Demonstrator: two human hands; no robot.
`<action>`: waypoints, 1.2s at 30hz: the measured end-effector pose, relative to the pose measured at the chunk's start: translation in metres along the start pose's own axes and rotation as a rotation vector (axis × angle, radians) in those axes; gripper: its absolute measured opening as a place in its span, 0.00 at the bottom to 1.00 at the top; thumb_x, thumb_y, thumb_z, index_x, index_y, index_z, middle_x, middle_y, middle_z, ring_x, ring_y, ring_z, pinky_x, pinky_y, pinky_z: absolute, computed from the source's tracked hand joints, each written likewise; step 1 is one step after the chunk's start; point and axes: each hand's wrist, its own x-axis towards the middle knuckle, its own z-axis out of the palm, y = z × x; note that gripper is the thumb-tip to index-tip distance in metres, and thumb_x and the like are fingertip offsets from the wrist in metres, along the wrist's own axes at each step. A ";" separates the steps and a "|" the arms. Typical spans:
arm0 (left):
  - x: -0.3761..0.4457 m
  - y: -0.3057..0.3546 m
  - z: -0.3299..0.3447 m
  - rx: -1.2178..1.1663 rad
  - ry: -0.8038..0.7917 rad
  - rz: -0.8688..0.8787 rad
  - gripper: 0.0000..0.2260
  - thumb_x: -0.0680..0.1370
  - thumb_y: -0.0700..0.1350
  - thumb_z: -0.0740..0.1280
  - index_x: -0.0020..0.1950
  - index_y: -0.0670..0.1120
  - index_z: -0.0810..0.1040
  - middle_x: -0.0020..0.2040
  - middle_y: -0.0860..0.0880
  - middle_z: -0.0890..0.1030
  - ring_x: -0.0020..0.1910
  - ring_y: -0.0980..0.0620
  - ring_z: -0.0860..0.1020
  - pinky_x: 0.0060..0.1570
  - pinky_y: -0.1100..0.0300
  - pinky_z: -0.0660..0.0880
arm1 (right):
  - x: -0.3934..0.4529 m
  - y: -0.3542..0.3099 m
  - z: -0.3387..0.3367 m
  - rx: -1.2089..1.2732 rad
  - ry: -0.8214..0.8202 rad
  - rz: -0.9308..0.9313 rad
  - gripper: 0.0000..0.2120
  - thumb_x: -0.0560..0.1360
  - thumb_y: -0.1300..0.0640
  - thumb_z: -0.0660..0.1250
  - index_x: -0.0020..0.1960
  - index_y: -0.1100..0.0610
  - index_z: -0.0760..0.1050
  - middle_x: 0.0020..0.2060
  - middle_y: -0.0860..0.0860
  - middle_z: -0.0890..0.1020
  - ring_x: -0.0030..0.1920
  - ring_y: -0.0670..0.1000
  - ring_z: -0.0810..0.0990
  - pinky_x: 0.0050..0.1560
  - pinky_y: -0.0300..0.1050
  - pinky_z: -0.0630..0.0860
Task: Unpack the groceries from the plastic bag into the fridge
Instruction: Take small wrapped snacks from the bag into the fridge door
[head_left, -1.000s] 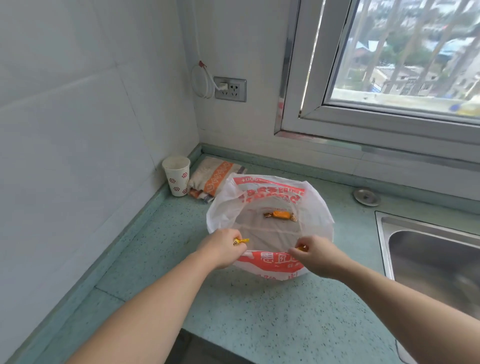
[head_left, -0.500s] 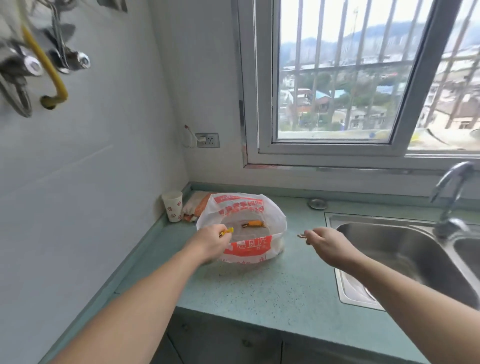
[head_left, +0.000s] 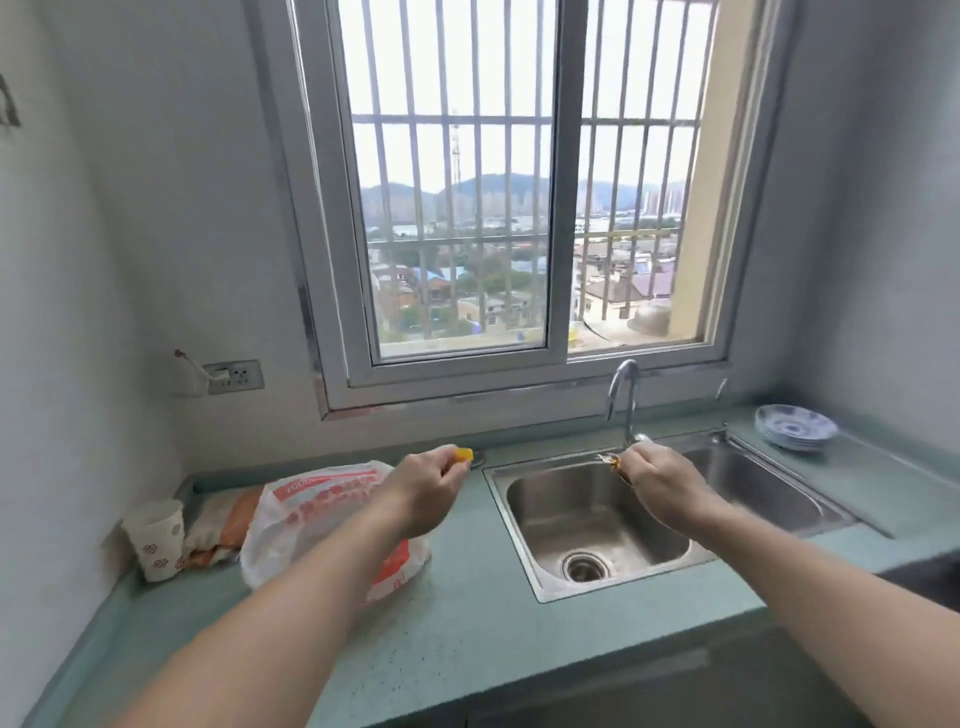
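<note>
both hands raised over the counter (head_left: 467, 613); left hand (head_left: 421, 488) pinching an orange candy (head_left: 462, 455), right hand (head_left: 660, 480) a brown-wrapped one (head_left: 609, 459)

Red print on the plastic bag (head_left: 332, 512), too blurred to read

Left hand (head_left: 415, 493) and right hand (head_left: 660, 486) each pinch a small wrapped sweet above the counter (head_left: 467, 639).

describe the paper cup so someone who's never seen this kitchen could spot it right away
Start at the green countertop and follow it to its far left corner, against the wall. The paper cup stands upright there, left of the plastic bag and beside a flat orange-and-white packet. It is the only upright white cup, dotted with small red flower prints.
</note>
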 end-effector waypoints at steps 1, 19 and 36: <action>-0.001 0.000 0.005 0.000 -0.026 0.027 0.12 0.81 0.54 0.58 0.47 0.48 0.76 0.36 0.51 0.79 0.40 0.48 0.76 0.41 0.55 0.71 | -0.013 0.002 -0.002 -0.006 0.023 0.040 0.15 0.78 0.56 0.56 0.35 0.59 0.71 0.36 0.53 0.76 0.40 0.53 0.73 0.39 0.47 0.66; -0.078 0.249 0.118 -0.089 -0.277 0.548 0.09 0.79 0.54 0.59 0.43 0.52 0.75 0.37 0.51 0.78 0.40 0.47 0.77 0.40 0.55 0.73 | -0.238 0.060 -0.176 -0.089 0.386 0.275 0.13 0.80 0.52 0.57 0.39 0.55 0.72 0.32 0.48 0.76 0.34 0.47 0.73 0.35 0.41 0.65; -0.261 0.556 0.264 -0.177 -0.502 1.037 0.12 0.79 0.49 0.54 0.53 0.49 0.76 0.48 0.47 0.80 0.45 0.44 0.76 0.43 0.53 0.73 | -0.497 0.191 -0.383 -0.059 0.832 0.583 0.10 0.79 0.51 0.60 0.42 0.52 0.75 0.39 0.51 0.79 0.37 0.49 0.74 0.36 0.41 0.68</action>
